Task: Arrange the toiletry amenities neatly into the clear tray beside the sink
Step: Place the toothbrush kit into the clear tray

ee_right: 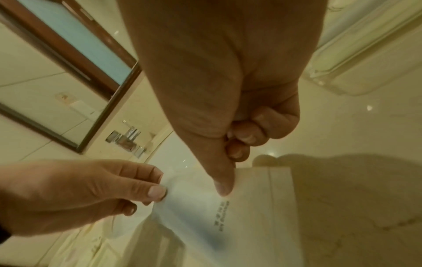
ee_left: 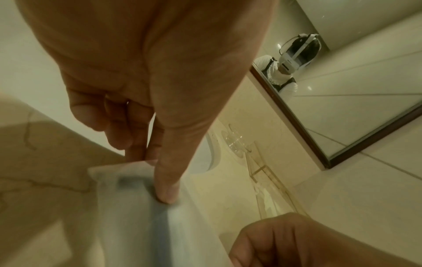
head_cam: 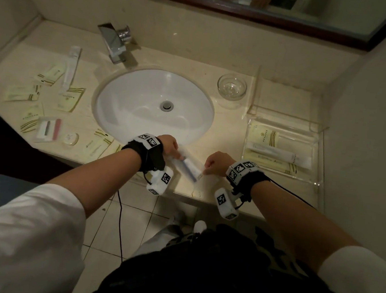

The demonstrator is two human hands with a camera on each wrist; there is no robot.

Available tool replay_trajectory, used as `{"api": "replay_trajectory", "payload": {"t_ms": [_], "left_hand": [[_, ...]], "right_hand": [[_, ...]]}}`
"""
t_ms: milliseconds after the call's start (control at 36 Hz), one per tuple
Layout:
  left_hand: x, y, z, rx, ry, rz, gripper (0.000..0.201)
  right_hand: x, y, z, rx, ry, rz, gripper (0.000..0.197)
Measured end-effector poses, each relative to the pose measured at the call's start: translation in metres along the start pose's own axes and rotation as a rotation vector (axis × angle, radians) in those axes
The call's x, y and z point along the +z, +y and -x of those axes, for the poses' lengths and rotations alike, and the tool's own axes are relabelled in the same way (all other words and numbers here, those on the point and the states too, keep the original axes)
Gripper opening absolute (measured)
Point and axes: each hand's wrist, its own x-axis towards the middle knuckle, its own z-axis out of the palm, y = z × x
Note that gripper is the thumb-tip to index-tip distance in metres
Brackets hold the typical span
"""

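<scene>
Dim yellowish light, soft shadows, blurred wrist views, bowed wide-angle edges.

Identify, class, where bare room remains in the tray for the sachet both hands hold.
The sachet fits the bare far half of the clear tray, between the glass bowl and the right wall. The near half, with packets, is crowded.

White sleeves [head_cam: 31,221]; black wrist straps [head_cam: 140,152] bearing checkered markers, seemingly cabled.

no legible text anywhere. translucent packet [ee_right: 228,213] has two short columns of small dark print by the right thumb, too blurred to read. cream sachets [head_cam: 68,99] left of sink and the one in clear tray [head_cam: 319,177] carry a logo and wordmark, unreadable
</scene>
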Motion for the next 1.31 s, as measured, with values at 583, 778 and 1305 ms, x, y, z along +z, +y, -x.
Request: {"api": "replay_trajectory", "payload": {"t_ms": [583,778,1305], "left_hand": [[-0.032,0.045,-0.001,0.139,-0.041,0.694,0.024],[-0.029,0.079,-0.012,0.11,-0.112,0.851,0.02],[-0.014,0.176,-0.047,0.21,-0.108,0.924,0.023]], "right_hand": [[-0.066,0.048,0.024,0.094,0.436,-0.805,0.019],[-0.067,0.072,0.033,0.226,0.553,-1.021,0.042],[-0.082,0.137,0.05,0.366,0.757,-1.01,0.023]]}}
